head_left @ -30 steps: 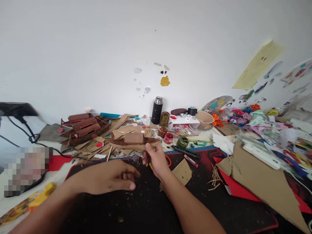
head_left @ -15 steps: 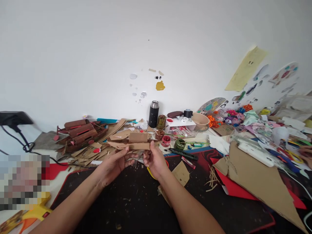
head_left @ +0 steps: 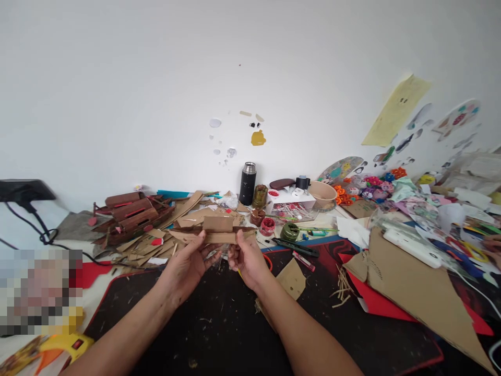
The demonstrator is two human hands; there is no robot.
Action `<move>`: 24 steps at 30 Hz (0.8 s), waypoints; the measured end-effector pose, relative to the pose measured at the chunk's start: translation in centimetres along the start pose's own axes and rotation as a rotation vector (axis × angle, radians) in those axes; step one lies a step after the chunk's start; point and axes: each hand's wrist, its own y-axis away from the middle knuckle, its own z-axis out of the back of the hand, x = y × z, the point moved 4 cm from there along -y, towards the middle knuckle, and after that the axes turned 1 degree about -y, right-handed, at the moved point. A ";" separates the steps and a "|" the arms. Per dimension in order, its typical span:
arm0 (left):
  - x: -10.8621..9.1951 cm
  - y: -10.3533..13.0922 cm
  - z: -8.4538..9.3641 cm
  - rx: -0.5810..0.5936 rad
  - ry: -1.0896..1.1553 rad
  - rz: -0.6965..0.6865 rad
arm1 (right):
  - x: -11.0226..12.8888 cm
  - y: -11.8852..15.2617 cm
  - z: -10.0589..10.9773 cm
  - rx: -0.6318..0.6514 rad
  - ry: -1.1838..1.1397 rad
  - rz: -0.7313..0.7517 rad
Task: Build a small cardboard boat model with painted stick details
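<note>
A small cardboard boat with a raised box-like cabin is held up above the dark mat, level with its long side facing me. My left hand grips its near side left of the middle, thumb on the side wall and fingers underneath. My right hand pinches the same side farther right, its thumb upright against the wall and fingers curled below. Partly hidden behind my right hand lie scissors with orange-yellow handles. A cut cardboard piece rests on the mat just right of that wrist.
Finished brown model boats and cardboard scraps crowd the left. Behind stand a black flask and paint jars, including a green one. A utility knife and large cardboard sheet lie right; a yellow glue gun lies front left.
Both hands still hold the boat. It has tilted slightly toward me, showing more of its brown inside, and my thumbs have shifted a little to the left.
</note>
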 end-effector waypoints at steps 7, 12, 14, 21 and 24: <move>-0.3 0.6 -0.4 -0.042 -0.041 -0.002 | -0.5 0.3 -0.5 0.047 0.123 0.004; -0.4 0.4 -0.1 -0.057 -0.040 0.014 | -0.7 0.4 -0.5 0.053 0.160 -0.008; -0.4 0.3 0.0 -0.053 -0.037 0.015 | -0.7 0.4 -0.6 0.057 0.165 -0.008; -0.4 0.4 -0.2 -0.064 -0.042 -0.002 | -0.5 0.6 -0.7 0.044 0.138 -0.020; -0.4 0.4 -0.3 -0.071 -0.047 -0.008 | -0.4 0.6 -0.8 0.056 0.143 -0.025</move>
